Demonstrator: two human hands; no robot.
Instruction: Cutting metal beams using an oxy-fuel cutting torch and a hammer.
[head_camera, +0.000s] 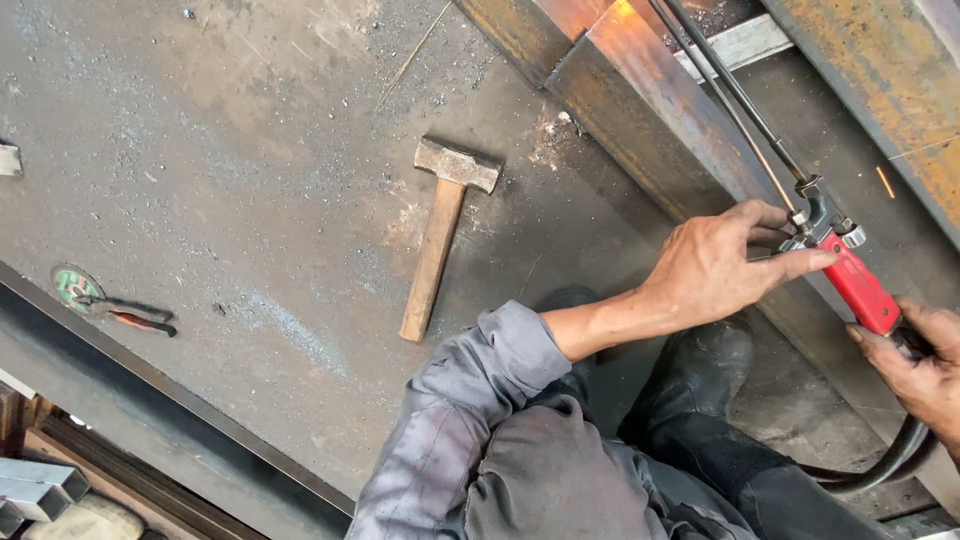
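A cutting torch with a red handle (860, 288) and long black tubes (735, 95) lies across a rusty steel beam (640, 95). My left hand (725, 265) rests on the torch's valve end (825, 222), with fingers on the metal knobs. My right hand (920, 365) grips the rear of the red handle, where black hoses (880, 470) lead off. An orange glow shows at the top of the beam (615, 15). A single spark (886, 182) flies to the right of the torch.
A hammer (440, 235) with a wooden handle lies on the grey steel plate (200, 150) to the left. A green grinding disc (73, 285) and pliers (135, 315) sit near the plate's left edge. My black boots (700, 375) and grey trousers are below.
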